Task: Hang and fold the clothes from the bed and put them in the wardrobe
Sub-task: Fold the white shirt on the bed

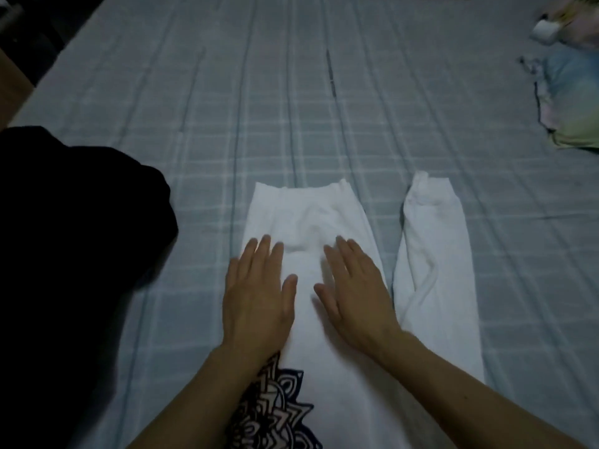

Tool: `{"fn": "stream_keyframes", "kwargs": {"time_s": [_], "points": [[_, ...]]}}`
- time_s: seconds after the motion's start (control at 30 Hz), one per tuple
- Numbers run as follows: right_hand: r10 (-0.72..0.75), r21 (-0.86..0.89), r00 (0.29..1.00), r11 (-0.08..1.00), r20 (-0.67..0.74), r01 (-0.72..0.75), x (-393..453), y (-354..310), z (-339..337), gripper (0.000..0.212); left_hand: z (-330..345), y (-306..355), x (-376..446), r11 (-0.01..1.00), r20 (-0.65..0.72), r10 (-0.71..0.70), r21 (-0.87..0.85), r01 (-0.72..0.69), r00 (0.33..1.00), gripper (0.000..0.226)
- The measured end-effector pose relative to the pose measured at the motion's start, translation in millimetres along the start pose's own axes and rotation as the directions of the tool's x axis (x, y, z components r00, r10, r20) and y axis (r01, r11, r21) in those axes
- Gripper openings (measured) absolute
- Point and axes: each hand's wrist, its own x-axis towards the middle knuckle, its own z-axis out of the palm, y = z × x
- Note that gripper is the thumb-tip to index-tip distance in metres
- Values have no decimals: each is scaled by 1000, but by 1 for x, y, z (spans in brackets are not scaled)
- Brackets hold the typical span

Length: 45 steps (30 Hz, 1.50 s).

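A white garment [308, 215] lies flat on the bed, its folded top edge pointing away from me. One long white part of it [434, 260] lies apart to the right. Near the bottom a dark mandala print [275, 413] shows on it. My left hand [257, 296] and my right hand [353, 293] press flat on the white cloth side by side, fingers straight, holding nothing.
The bed has a grey-blue checked sheet [291, 92]. A heap of black clothing [74, 238] lies at the left edge. At the far right lie a pastel tie-dye garment [570, 98] and a small white object [546, 31].
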Motion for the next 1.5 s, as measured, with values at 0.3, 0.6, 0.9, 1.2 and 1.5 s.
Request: {"fn": "stream_keyframes", "kwargs": {"time_s": [0.3, 0.6, 0.9, 1.2, 1.5], "points": [[135, -196, 991, 972, 6, -131, 86, 43, 54, 76, 72, -38, 116, 973, 159, 47, 214, -81, 986, 70], [111, -83, 990, 991, 84, -104, 88, 43, 42, 77, 70, -38, 114, 980, 145, 63, 179, -88, 988, 70], [315, 429, 892, 889, -323, -159, 35, 127, -50, 44, 39, 6, 119, 991, 201, -65, 128, 40, 977, 62], [727, 364, 681, 611, 94, -703, 32, 229, -73, 53, 72, 151, 116, 922, 195, 249, -347, -170, 949, 57], [717, 587, 676, 477, 170, -654, 88, 252, -74, 34, 90, 193, 139, 961, 407, 254, -205, -183, 878, 50]]}}
